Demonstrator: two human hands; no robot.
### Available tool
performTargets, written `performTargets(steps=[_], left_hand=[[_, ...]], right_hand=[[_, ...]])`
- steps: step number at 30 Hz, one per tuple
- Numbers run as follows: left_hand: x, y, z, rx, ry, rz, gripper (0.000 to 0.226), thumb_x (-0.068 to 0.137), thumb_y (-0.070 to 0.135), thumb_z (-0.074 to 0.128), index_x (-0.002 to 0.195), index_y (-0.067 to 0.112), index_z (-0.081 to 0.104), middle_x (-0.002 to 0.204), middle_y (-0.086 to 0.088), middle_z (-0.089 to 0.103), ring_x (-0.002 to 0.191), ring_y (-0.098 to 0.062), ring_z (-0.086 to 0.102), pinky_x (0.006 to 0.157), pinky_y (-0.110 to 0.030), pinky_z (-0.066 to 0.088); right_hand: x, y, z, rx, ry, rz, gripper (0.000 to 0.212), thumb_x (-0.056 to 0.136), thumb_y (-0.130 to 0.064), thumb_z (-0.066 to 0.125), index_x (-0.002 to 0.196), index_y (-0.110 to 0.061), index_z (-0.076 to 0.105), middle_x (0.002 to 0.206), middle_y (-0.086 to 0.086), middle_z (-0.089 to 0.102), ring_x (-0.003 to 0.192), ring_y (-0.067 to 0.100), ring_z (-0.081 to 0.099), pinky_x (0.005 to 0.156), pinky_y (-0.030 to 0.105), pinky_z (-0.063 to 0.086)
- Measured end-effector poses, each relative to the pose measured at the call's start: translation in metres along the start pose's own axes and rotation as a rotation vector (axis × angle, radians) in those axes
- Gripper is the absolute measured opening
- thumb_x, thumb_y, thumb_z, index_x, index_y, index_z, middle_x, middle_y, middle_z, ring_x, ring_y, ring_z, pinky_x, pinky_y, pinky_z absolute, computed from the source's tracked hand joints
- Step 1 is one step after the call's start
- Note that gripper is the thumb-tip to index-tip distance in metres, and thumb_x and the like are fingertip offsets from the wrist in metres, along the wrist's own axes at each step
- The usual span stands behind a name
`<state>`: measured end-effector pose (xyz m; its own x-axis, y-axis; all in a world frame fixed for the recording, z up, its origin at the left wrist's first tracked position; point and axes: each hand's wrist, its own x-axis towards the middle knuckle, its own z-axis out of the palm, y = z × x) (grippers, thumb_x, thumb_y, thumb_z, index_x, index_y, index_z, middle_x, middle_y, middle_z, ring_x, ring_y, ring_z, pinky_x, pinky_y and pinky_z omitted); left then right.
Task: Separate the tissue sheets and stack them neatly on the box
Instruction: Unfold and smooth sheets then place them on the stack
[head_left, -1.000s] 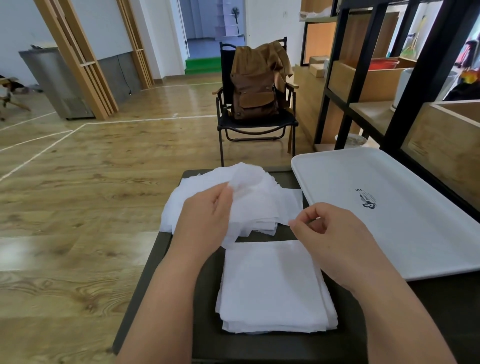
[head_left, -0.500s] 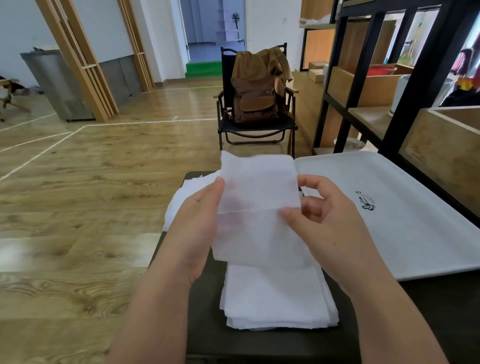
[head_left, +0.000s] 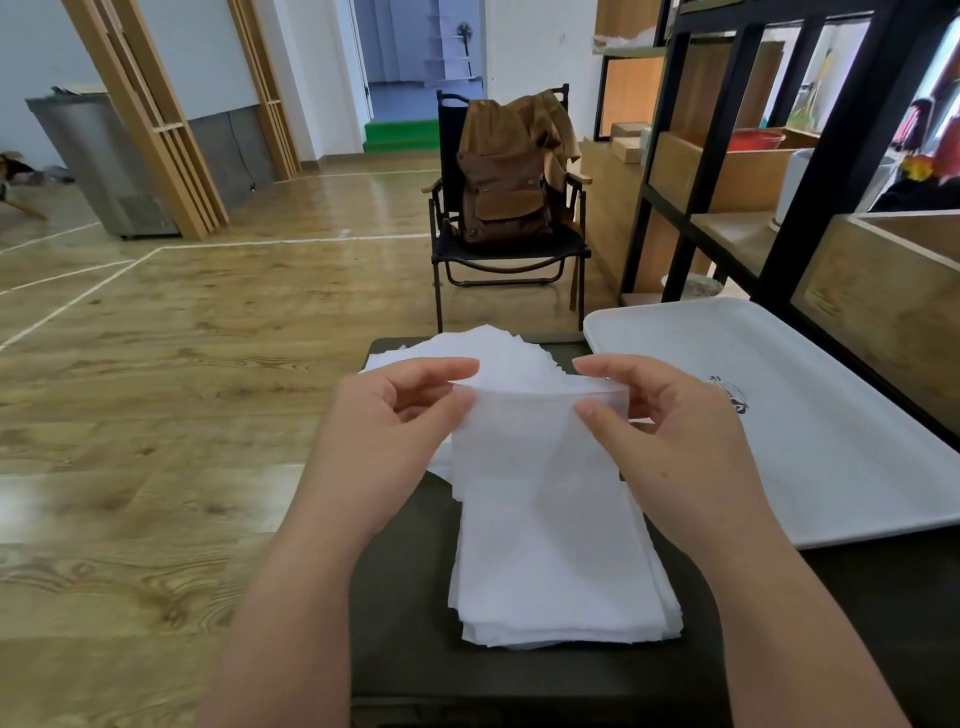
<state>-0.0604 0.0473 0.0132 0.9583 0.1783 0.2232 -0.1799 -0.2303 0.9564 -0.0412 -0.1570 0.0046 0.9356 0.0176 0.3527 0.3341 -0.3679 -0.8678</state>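
Observation:
A thin white tissue sheet (head_left: 524, 441) hangs between both hands. My left hand (head_left: 384, 441) pinches its upper left corner and my right hand (head_left: 670, 436) pinches its upper right corner. The sheet's lower part drapes over a neat stack of tissue sheets (head_left: 561, 587) lying on the dark box (head_left: 405, 613) in front of me. Behind the held sheet, a loose pile of tissues (head_left: 498, 348) rests at the box's far end, partly hidden by my hands.
A large white tray (head_left: 810, 415) lies to the right of the box. A black shelf unit (head_left: 810, 171) with wooden crates stands beyond it. A black chair with a brown backpack (head_left: 506, 192) sits ahead on the wooden floor.
My left hand lifted a sheet from the far pile, my right hand took its other side, and both now hold it spread by its top corners, lower over the stack.

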Motion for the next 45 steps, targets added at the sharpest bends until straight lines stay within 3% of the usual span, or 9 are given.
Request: performTargets(steps=[7,13,18,21,24,28,39,43,45], left_hand=[[-0.004,0.005,0.000,0.221,0.100,0.093,0.018,0.081,0.019,0.078,0.081,0.037,0.077,0.079,0.017,0.072,0.074,-0.002,0.066,0.067,-0.006,0.046],[-0.006,0.013,-0.001,0.295,0.093,0.184,0.007,0.083,0.034,0.070,0.083,0.041,0.068,0.104,0.030,0.061,0.097,0.008,0.059,0.074,-0.002,0.042],[-0.011,0.023,-0.001,0.026,-0.086,0.079,0.018,0.098,0.024,0.059,0.084,0.035,0.062,0.063,0.008,0.063,0.058,-0.008,0.056,0.055,-0.014,0.044],[-0.011,0.023,-0.002,0.135,-0.111,-0.070,0.014,0.098,0.038,0.055,0.086,0.035,0.060,0.064,-0.008,0.063,0.056,-0.012,0.053,0.057,-0.024,0.040],[-0.011,0.016,-0.002,0.373,-0.238,-0.306,0.017,0.097,0.043,0.054,0.086,0.031,0.060,0.054,0.008,0.062,0.046,-0.006,0.056,0.059,-0.028,0.042],[-0.013,0.006,-0.003,0.525,-0.438,-0.458,0.017,0.098,0.042,0.052,0.094,0.028,0.060,0.059,0.007,0.070,0.054,-0.007,0.064,0.062,-0.025,0.049],[-0.010,0.000,0.006,0.712,-0.315,-0.511,0.024,0.093,0.047,0.058,0.087,0.025,0.053,0.060,0.010,0.066,0.046,0.000,0.059,0.052,-0.023,0.039],[0.006,-0.014,0.007,0.783,0.051,-0.139,0.020,0.093,0.035,0.062,0.107,0.031,0.049,0.098,0.011,0.063,0.083,-0.006,0.058,0.063,-0.025,0.040],[0.016,-0.026,0.011,0.823,-0.012,0.004,0.042,0.094,0.022,0.060,0.132,0.031,0.044,0.127,0.011,0.057,0.111,-0.007,0.047,0.085,-0.018,0.034]], right_hand=[[-0.002,-0.001,0.002,-0.160,0.050,-0.061,0.021,0.083,-0.031,0.071,0.080,-0.051,0.064,0.077,-0.027,0.061,0.072,0.000,0.058,0.063,0.013,0.047],[0.000,-0.005,0.000,-0.105,0.097,-0.081,0.007,0.084,-0.045,0.061,0.079,-0.048,0.057,0.091,-0.033,0.053,0.094,-0.011,0.052,0.066,0.023,0.055],[-0.004,-0.020,-0.006,0.132,0.029,0.016,0.022,0.088,-0.048,0.052,0.088,-0.030,0.065,0.086,-0.010,0.072,0.081,0.008,0.068,0.068,0.036,0.058],[-0.005,-0.021,-0.010,0.065,-0.046,0.134,0.023,0.091,-0.045,0.054,0.088,-0.026,0.066,0.081,-0.004,0.073,0.076,0.013,0.070,0.070,0.040,0.058],[-0.005,-0.013,-0.013,-0.181,-0.194,0.294,0.029,0.090,-0.044,0.055,0.081,-0.018,0.065,0.079,-0.002,0.069,0.074,0.017,0.065,0.063,0.032,0.049],[-0.007,-0.005,-0.012,-0.339,-0.334,0.398,0.031,0.092,-0.044,0.056,0.077,-0.018,0.064,0.072,-0.003,0.064,0.065,0.012,0.059,0.054,0.024,0.041],[-0.005,0.009,-0.013,-0.602,-0.366,0.457,0.016,0.084,-0.042,0.067,0.081,-0.030,0.055,0.081,-0.014,0.056,0.072,0.002,0.053,0.058,0.020,0.039],[-0.001,0.010,-0.016,-0.552,-0.195,0.427,0.020,0.081,-0.045,0.071,0.080,-0.034,0.054,0.079,-0.019,0.053,0.071,0.002,0.050,0.054,0.019,0.034],[-0.001,0.010,-0.016,-0.513,-0.160,0.397,0.020,0.081,-0.047,0.070,0.080,-0.034,0.055,0.078,-0.020,0.053,0.071,0.001,0.050,0.054,0.017,0.031]])
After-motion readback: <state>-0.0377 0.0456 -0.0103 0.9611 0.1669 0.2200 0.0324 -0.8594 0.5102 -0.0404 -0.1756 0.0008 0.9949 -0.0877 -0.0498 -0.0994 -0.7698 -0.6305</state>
